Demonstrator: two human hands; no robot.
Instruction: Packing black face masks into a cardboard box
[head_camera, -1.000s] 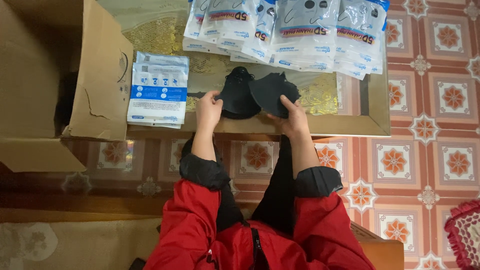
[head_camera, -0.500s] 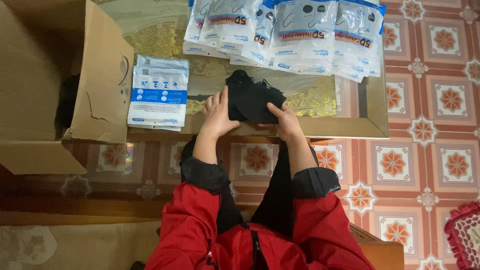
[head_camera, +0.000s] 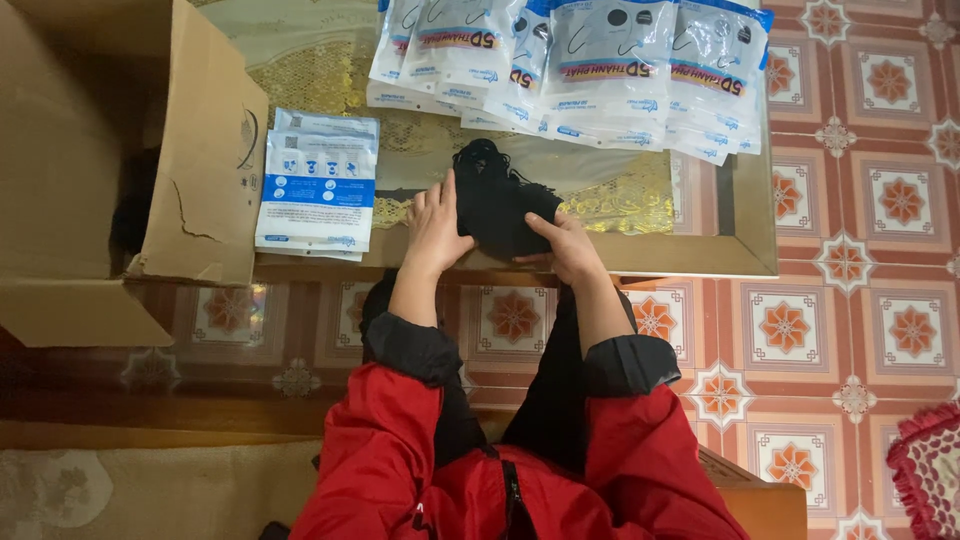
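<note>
1. Head view: the left hand (head_camera: 436, 226) and the right hand (head_camera: 566, 246) both grasp a stack of black masks (head_camera: 497, 205) from either side, at the near edge of the glass table (head_camera: 700, 250).
2. Whether the stack rests on the glass is hard to tell.
3. Far: a row of sealed packets (head_camera: 580, 70).
4. Left: flat packets (head_camera: 318, 180), then an open cardboard box (head_camera: 130, 160).

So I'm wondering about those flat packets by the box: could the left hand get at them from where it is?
Probably yes. The left hand rests on the black masks, and the flat packets lie just beside it on the table with nothing between.
</note>
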